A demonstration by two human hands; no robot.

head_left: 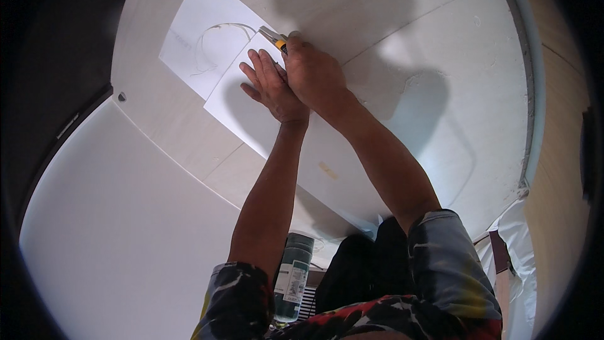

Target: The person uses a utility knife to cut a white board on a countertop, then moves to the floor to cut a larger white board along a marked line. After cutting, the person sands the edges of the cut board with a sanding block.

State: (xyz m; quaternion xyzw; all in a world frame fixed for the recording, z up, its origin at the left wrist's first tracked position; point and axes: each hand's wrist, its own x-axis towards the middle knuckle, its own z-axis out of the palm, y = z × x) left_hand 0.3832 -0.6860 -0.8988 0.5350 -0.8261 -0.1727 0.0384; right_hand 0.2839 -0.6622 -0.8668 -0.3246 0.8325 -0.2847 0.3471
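My right hand [314, 74] is closed around a utility knife [275, 38] with a grey and yellow body. Its tip points up and left, at the far edge of a long white panel [228, 102]. On that panel my left hand [272, 88] lies flat with fingers spread, its wrist side close against my right hand. A second white sheet [189, 34] extends beyond the panel's far end. Across this sheet curls a thin pale strip [229, 25], running toward the knife. Whether the blade touches the panel is too small to tell.
A small yellowish tape piece [328, 170] sticks to the panel nearer my body. Beige floor tiles [440, 31] surround the sheets. A smooth white surface [126, 226] fills the lower left. Near my legs is a dark green bottle [294, 277]; crumpled white plastic [519, 252] hangs at right.
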